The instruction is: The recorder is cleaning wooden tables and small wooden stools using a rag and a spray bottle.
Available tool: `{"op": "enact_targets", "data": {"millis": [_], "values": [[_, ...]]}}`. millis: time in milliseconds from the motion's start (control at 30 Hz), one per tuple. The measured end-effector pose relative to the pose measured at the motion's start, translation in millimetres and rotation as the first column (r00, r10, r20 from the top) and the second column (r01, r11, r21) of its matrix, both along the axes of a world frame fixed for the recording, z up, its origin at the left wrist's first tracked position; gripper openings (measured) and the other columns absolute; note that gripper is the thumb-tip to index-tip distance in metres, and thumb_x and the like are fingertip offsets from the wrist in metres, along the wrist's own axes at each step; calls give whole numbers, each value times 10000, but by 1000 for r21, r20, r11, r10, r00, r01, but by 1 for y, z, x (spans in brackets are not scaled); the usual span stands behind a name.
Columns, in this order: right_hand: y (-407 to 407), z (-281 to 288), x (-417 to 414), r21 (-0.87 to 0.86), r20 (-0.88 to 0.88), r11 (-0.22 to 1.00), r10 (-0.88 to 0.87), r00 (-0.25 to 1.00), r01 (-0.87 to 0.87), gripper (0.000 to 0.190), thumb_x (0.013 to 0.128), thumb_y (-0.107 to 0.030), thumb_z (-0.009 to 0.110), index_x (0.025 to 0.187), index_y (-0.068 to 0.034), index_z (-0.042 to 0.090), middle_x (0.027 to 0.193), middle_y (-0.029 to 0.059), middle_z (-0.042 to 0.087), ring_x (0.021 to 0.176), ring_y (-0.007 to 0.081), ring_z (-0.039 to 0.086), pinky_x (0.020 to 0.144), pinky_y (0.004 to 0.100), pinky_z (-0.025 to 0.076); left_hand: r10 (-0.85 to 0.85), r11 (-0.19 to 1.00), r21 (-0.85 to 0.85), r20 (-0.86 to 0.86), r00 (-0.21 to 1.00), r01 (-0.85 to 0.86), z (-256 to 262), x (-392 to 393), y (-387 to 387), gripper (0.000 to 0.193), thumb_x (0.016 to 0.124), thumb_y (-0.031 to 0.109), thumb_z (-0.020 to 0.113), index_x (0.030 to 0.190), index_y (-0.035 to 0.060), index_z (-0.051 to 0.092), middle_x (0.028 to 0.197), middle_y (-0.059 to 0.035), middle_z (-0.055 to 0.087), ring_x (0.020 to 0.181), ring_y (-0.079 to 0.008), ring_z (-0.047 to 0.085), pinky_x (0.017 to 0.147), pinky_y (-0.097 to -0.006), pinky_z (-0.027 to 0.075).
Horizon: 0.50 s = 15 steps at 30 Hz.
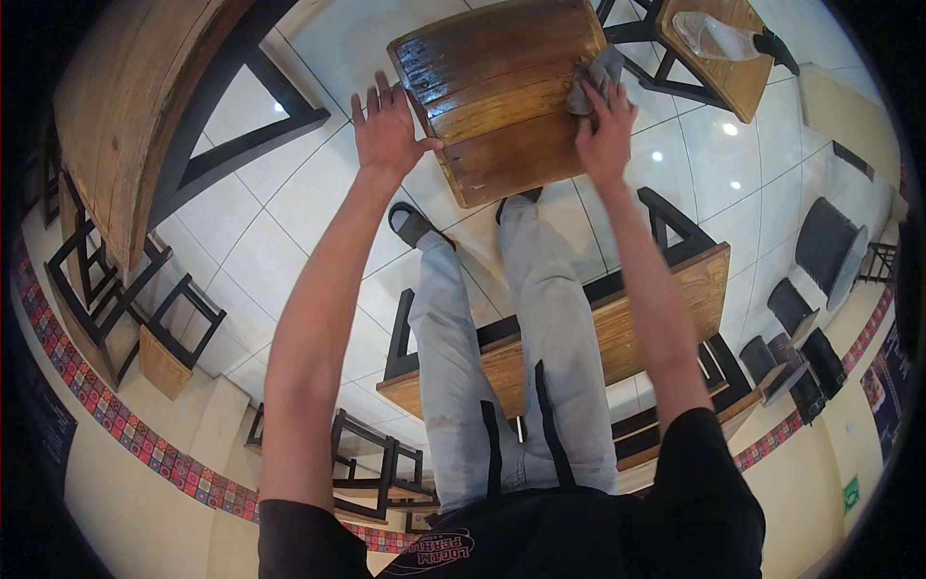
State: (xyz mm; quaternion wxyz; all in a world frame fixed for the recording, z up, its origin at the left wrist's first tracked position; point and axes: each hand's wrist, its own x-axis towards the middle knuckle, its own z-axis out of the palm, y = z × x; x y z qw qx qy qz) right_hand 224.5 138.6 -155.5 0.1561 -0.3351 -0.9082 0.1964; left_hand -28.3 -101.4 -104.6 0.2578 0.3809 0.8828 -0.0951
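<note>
A small wooden table or stool top (506,94) lies before me, its left part shiny, perhaps wet. My right hand (609,119) holds a crumpled grey cloth (589,83) against its right edge. At the opposite side, my left hand (385,127) has its fingers spread, the thumb touching the left edge and nothing held. On a wooden stool (716,14) at the upper right lies a clear plastic bottle (712,36) with a black spray head, on its side.
A large wooden table (123,108) with black legs stands at the left. A wooden bench (615,333) is behind my legs. Black-framed stools (184,326) stand at the lower left, and dark bins or containers (828,246) at the right. The floor is white tile (289,217).
</note>
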Motion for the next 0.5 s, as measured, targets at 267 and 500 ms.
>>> {"op": "enact_targets", "data": {"millis": [267, 500], "values": [[-200, 20, -49, -197, 50, 878, 453, 890, -436, 433, 909, -112, 652, 1328, -169, 747, 1559, 86, 586, 1575, 336, 395, 1307, 602, 266, -200, 964, 134, -210, 957, 231, 1, -16, -4, 1363, 753, 597, 906, 1760, 155, 101, 1835, -88, 135, 1661, -351, 232, 1334, -587, 222], [-201, 25, -38, -235, 107, 738, 667, 738, -633, 401, 997, -175, 564, 1350, -239, 743, 1630, 1, 541, 1632, 228, 303, 1369, 496, 196, -186, 983, -7, -49, 981, 186, -4, -4, 2, 1245, 812, 486, 903, 1752, 149, 160, 1834, -42, 161, 1675, -315, 195, 1340, -554, 232]]}}
